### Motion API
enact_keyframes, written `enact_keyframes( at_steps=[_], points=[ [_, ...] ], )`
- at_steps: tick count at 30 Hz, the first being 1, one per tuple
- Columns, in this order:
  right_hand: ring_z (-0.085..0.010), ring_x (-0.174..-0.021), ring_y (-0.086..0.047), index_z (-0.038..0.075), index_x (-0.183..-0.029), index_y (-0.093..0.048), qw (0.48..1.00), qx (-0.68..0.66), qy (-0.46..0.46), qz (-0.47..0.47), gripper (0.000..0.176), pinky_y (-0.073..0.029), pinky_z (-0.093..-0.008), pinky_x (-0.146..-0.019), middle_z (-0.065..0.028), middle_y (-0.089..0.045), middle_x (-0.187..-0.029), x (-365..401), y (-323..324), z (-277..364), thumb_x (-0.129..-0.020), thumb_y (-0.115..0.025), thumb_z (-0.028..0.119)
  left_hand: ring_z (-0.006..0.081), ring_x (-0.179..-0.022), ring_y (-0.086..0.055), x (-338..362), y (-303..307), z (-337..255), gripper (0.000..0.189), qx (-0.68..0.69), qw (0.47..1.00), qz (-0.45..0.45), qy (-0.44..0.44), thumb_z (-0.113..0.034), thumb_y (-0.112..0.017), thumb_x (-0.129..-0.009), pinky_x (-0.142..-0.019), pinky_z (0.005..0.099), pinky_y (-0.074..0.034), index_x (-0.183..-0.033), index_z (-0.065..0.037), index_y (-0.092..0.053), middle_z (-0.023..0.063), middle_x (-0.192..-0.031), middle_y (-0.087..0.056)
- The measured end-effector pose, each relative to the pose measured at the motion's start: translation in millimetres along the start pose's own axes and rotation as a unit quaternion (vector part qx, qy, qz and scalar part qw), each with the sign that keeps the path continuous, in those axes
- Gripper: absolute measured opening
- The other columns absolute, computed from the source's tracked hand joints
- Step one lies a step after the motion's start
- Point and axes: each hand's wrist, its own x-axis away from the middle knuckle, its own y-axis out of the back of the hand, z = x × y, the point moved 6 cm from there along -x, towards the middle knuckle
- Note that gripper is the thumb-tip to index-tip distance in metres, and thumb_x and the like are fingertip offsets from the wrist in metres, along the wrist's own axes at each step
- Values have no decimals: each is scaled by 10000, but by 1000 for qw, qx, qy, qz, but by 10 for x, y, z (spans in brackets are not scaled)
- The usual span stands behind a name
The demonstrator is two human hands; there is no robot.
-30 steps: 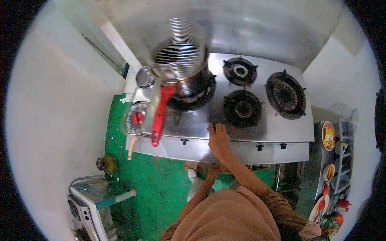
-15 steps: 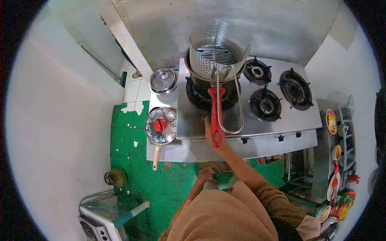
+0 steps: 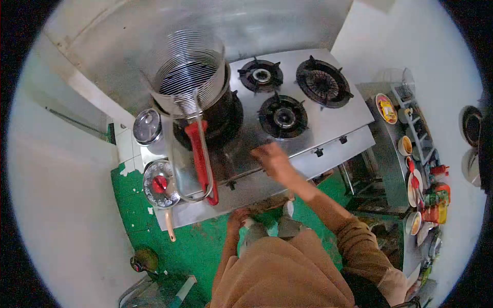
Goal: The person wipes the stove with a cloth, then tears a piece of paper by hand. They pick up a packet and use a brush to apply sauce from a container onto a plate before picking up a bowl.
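My right hand (image 3: 272, 159) is over the front edge of the steel stove (image 3: 231, 163), right of the red handle (image 3: 199, 154), its fingers blurred. Whether anything is between them cannot be made out. A wire fry basket (image 3: 191, 77) with that handle sits in a dark pot (image 3: 218, 110) on the left burner. My left hand (image 3: 238, 219) hangs low in front of the stove, near my legs, its fingers too small to read.
Three bare burners, one of them the front burner (image 3: 283, 117), stand right of the pot. A lidded pan (image 3: 167, 172) and a steel pot (image 3: 147, 126) are at the left. A side counter (image 3: 393, 169) at the right holds plates and bowls.
The view has turned to the right, so the stove and basket appear further left. My right hand has moved from behind the red handle to the right of it.
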Motion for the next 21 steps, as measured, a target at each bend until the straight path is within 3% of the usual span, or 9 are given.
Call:
enact_keyframes(
  at_steps=[2, 5, 9, 11, 15, 17, 18, 20, 21],
  points=[
    [-337, -971, -497, 50, -1105, -553, 995, 41, -88, 3, 371, -427, -409, -828, -143, -551, -983, 101, 333, -307, -736, -561, 90, 121, -829, -598, 217, 122, -605, 280, 225, 945, -130, 197, -311, -466, -891, -695, 315, -442, -1036, -100, -579, 37, -939, -646],
    [-336, -935, -499, 51, -1096, -561, 995, 13, -81, -65, 383, -431, -424, -823, -145, -545, -993, 207, 135, -249, -714, -552, 37, 129, -711, -605, 246, 185, -743, 303, 274, 903, -200, 263, -305, -448, -899, -601, 285, -437, -995, -60, -599, 54, -890, -650],
    [-327, -896, -497, 27, -1067, -573, 988, 132, 24, -74, 364, -427, -417, -815, -157, -547, -982, -3, -132, 99, -704, -547, 15, 126, -640, -594, 106, 244, -195, 324, 165, 944, -196, 207, -320, -474, -899, -512, 242, -398, -937, -32, -617, 62, -822, -655],
    [-322, -897, -494, 1, -1057, -565, 985, 137, 20, -101, 361, -417, -401, -823, -165, -547, -976, -241, -181, 10, -697, -558, 22, 119, -610, -581, 94, 325, -174, 369, 207, 944, -255, 12, -359, -518, -888, -477, 222, -380, -827, -17, -641, 68, -759, -648],
    [-322, -890, -492, -2, -1033, -567, 979, 174, -3, -105, 332, -424, -382, -813, -156, -546, -945, -667, -414, -154, -702, -554, 22, 130, -616, -587, 195, 358, -387, 328, 284, 892, -253, 243, -318, -550, -880, -494, 237, -403, -857, -1, -633, 88, -740, -651],
    [-320, -858, -490, 8, -1005, -576, 893, -342, -211, -203, 311, -438, -381, -768, -147, -536, -904, -648, -828, -725, -694, -558, 18, 130, -623, -583, 76, 396, -101, 297, 43, 971, -160, 171, -274, -547, -884, -525, 244, -418, -903, 13, -620, 106, -781, -659],
    [-320, -858, -490, 8, -1005, -576, 894, -345, -208, -197, 311, -438, -381, -768, -147, -536, -904, -665, -718, -611, -694, -558, 18, 130, -623, -583, 90, 398, -131, 297, 45, 970, -166, 173, -274, -547, -884, -525, 244, -418, -903, 13, -620, 106, -781, -659],
    [-322, -837, -484, 14, -1002, -576, 985, 86, -89, -119, 317, -441, -388, -734, -149, -527, -885, -762, -213, -112, -686, -561, 17, 138, -627, -584, 85, 310, -211, 272, 290, 914, -207, 194, -246, -553, -878, -561, 260, -428, -883, 13, -635, 111, -811, -663],
    [-322, -837, -484, 14, -1002, -576, 986, 84, -84, -117, 317, -441, -388, -734, -149, -527, -885, -724, -214, -52, -686, -561, 17, 138, -627, -584, 97, 292, -120, 272, 292, 912, -212, 194, -246, -553, -878, -561, 260, -428, -883, 13, -635, 111, -811, -663]
  ],
)
